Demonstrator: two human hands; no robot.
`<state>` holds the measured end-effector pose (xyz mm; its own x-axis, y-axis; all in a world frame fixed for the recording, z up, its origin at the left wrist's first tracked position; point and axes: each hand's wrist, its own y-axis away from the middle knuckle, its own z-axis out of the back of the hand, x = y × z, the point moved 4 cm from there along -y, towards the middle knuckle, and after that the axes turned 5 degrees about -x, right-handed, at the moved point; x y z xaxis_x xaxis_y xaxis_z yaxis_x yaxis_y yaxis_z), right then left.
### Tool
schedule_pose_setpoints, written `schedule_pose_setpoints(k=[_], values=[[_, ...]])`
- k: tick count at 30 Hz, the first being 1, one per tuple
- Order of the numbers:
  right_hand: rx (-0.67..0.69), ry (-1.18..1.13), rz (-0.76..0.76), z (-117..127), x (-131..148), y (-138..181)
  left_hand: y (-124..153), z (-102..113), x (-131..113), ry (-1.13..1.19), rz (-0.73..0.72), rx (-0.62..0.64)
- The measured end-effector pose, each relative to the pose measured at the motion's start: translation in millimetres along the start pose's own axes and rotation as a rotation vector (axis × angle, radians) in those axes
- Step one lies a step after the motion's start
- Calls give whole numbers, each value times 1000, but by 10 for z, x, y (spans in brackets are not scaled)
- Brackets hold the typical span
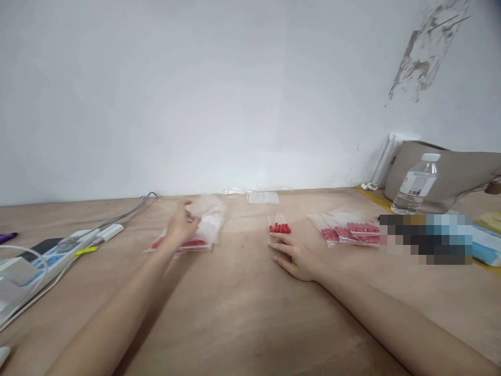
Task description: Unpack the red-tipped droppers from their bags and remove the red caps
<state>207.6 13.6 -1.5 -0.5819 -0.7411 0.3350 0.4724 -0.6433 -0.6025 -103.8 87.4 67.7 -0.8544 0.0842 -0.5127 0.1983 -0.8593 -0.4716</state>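
Observation:
My left hand (183, 223), slightly blurred, is raised over a stack of filled bags at the left. Its curled fingers grip a translucent plastic bag (211, 216), also smeared by motion. Under it lie flat clear bags with red-tipped sticks (198, 243) inside. My right hand (295, 257) rests on the table with its fingers spread and holds nothing. Just beyond its fingertips, several loose red-tipped sticks (279, 227) lie side by side, red ends towards me. Farther right, overlapping filled bags (340, 232) hold more of these sticks.
A small pile of flat clear bags (263, 198) lies by the wall. At left are a power strip (50, 266) and cables (133, 210). A water bottle (415, 184) stands at right before a grey-brown bag (457, 175). A blue-and-white packet (487, 244) lies at the right edge.

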Motion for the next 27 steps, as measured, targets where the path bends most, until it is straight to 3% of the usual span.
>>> schedule_pose_setpoints(k=[3, 5, 8, 11, 13, 16, 19, 22, 24, 27], values=[[2, 0, -11, -3, -10, -7, -204, 125, 438, -165, 137, 30], [7, 2, -18, -6, -17, -12, -215, 166, 551, -288, 137, 23], [-4, 8, -22, -2, -23, -14, -137, 195, 341, -330, -143, 25], [-14, 11, -29, 7, -24, -13, 30, 135, -18, -180, -501, 388], [-11, 14, -35, 14, -19, -13, 104, 120, -130, -155, -527, 576], [-3, 19, -40, 25, -5, -15, 120, 116, -156, -170, -482, 647], [-15, 18, -37, 33, 4, -18, 144, 96, -210, -85, -559, 608], [-28, 15, -30, 31, 5, -18, 249, 47, -370, 54, -605, 379], [-23, 15, -34, 22, -1, -17, 409, -70, -518, 133, -614, 273], [-24, 18, -33, 16, -6, -16, 701, -357, -726, 181, -655, 280]])
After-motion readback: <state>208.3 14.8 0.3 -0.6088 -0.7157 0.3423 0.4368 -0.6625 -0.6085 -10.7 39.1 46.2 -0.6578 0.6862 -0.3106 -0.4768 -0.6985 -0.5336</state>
